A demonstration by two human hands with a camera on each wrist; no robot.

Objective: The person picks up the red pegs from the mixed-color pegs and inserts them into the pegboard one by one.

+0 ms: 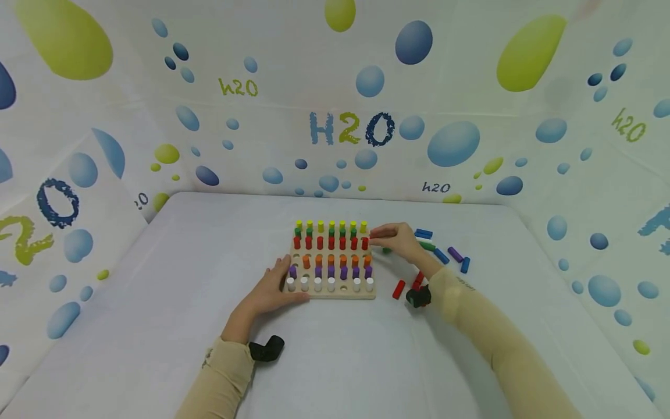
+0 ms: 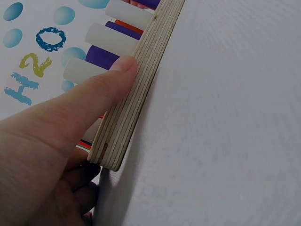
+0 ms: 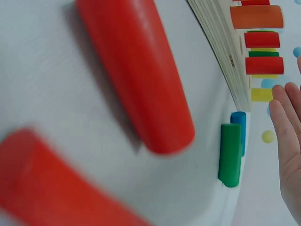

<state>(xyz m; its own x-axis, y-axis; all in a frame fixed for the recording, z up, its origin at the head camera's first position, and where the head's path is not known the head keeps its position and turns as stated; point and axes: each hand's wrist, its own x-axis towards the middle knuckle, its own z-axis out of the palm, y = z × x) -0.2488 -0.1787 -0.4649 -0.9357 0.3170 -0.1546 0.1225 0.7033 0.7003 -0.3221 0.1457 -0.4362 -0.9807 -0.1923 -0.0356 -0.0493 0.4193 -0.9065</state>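
A wooden peg board (image 1: 340,293) stands mid-table, holding rows of yellow, green, red, orange, purple and white pegs (image 1: 331,284). My left hand (image 1: 272,288) rests against its front left corner. In the left wrist view the thumb (image 2: 94,96) lies straight along the board's edge (image 2: 141,89), below white pegs (image 2: 87,70). My right hand (image 1: 396,238) hovers at the board's back right corner, its fingertips next to the last red peg (image 1: 364,243). In the right wrist view its fingers (image 3: 287,136) look straight and hold nothing I can see.
Loose pegs lie right of the board: blue (image 1: 423,234), green (image 1: 427,246), purple (image 1: 455,254), red (image 1: 399,289). Close to the right wrist lie two red pegs (image 3: 136,75), a green one (image 3: 230,154) and a blue one (image 3: 239,120). Printed walls enclose the white table (image 1: 157,291).
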